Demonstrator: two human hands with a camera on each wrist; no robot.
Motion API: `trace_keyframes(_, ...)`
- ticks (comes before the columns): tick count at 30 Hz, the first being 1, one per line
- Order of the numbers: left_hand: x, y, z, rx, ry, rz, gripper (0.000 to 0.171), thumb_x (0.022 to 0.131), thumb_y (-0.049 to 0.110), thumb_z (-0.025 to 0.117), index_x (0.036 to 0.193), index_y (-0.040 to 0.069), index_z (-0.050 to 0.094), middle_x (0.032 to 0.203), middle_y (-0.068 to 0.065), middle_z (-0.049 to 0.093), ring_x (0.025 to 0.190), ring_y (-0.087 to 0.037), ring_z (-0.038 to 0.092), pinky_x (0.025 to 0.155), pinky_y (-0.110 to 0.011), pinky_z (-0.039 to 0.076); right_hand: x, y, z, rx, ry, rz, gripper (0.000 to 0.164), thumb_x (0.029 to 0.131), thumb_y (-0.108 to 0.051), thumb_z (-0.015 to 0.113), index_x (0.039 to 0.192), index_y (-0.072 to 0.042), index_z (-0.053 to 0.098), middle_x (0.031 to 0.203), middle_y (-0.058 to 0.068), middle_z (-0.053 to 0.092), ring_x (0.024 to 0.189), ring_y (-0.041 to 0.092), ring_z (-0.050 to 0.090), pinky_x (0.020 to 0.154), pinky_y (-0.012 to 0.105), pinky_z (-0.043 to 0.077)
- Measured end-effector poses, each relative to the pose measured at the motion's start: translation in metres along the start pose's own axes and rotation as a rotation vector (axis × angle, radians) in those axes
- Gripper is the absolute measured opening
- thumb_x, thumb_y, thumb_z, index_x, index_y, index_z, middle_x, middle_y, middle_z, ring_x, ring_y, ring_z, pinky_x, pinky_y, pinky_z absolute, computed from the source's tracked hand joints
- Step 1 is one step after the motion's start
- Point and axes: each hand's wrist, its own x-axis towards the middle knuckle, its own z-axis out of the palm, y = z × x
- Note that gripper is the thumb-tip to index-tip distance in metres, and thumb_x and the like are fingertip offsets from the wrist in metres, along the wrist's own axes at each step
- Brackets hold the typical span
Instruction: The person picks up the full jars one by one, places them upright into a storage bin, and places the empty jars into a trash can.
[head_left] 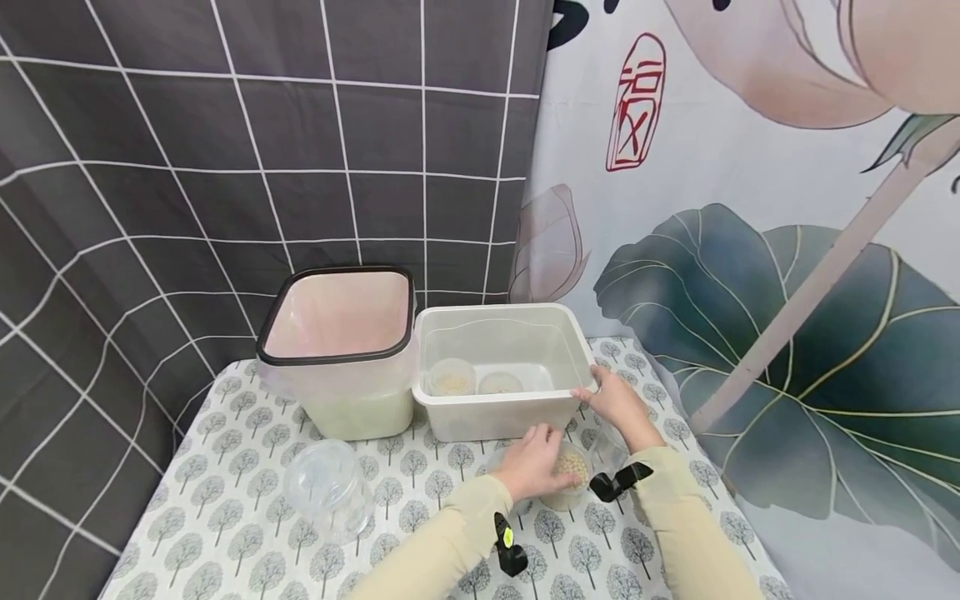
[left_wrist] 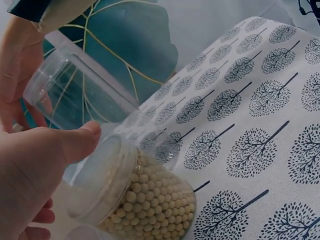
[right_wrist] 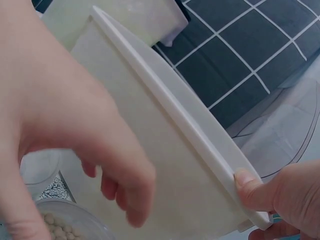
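My right hand (head_left: 617, 404) pinches the front right corner of a white plastic bin (head_left: 502, 414), thumb on the rim, as the right wrist view also shows. My left hand (head_left: 531, 464) is beside a clear jar of pale round beans (left_wrist: 155, 200) in front of the bin. Its thumb stretches out over the jar's top end in the left wrist view, and its fingers bend loosely in the right wrist view. Whether it touches the jar I cannot tell. An empty-looking clear jar (left_wrist: 95, 95) is just beyond it. Two clear jars (head_left: 453, 380) with pale contents are inside the bin.
Left of the bin stands a pink and green wastebasket (head_left: 360, 412) with a black rim. Another clear jar (head_left: 330, 492) is on the tree-print tablecloth (head_left: 247, 542) at the left. A dark gridded curtain (head_left: 300, 200) and a lotus-print cloth (head_left: 750, 333) hang behind.
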Motion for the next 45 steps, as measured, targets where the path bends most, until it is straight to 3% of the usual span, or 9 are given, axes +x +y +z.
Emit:
trace_keyframes(12,0.002,0.000,0.012,0.046,-0.080,-0.009,0.102,0.066,0.072,0.061,0.139,0.006,0.037,0.126,-0.009,0.049,0.112,-0.019,0.050,0.089,-0.031,0.048,0.001,-0.001,0.001,0.010,0.003,0.008,0.075,0.087,-0.038,0.063,0.141,0.003,0.030,0.131,0.030,0.044,0.115,0.047,0.045,0.092,0.062,0.037)
trace_keyframes(23,0.002,0.002,0.017,0.065,-0.086,0.015,0.108,0.064,0.071,0.065,0.140,0.001,0.034,0.133,-0.013,0.046,0.119,-0.023,0.047,0.101,-0.032,0.037,0.001,-0.001,0.002,-0.005,0.012,0.002,0.075,0.088,-0.040,0.061,0.142,0.001,0.031,0.133,0.029,0.043,0.116,0.047,0.044,0.091,0.063,0.036)
trace_keyframes(29,0.004,0.004,0.020,0.077,-0.077,0.004,0.108,0.062,0.070,0.067,0.139,0.002,0.035,0.130,-0.011,0.048,0.117,-0.022,0.048,0.101,-0.032,0.038,0.001,-0.001,0.002,-0.019,0.019,0.011,0.074,0.087,-0.041,0.062,0.141,0.000,0.032,0.131,0.028,0.046,0.114,0.046,0.047,0.090,0.063,0.038)
trace_keyframes(37,0.008,0.006,0.027,0.036,-0.011,-0.003,0.094,0.064,0.058,0.074,0.134,0.003,0.042,0.116,-0.008,0.052,0.101,-0.018,0.053,0.087,-0.029,0.048,0.000,-0.002,0.002,-0.006,0.024,0.009,0.074,0.087,-0.039,0.063,0.141,0.001,0.032,0.130,0.028,0.046,0.112,0.046,0.048,0.090,0.063,0.038)
trace_keyframes(45,0.009,0.007,0.028,0.074,0.037,0.045,0.093,0.062,0.055,0.076,0.133,0.003,0.045,0.116,-0.007,0.054,0.101,-0.017,0.052,0.085,-0.029,0.048,0.000,0.000,0.001,-0.001,0.020,0.006,0.074,0.087,-0.039,0.063,0.141,0.001,0.032,0.132,0.028,0.045,0.115,0.046,0.046,0.092,0.063,0.036)
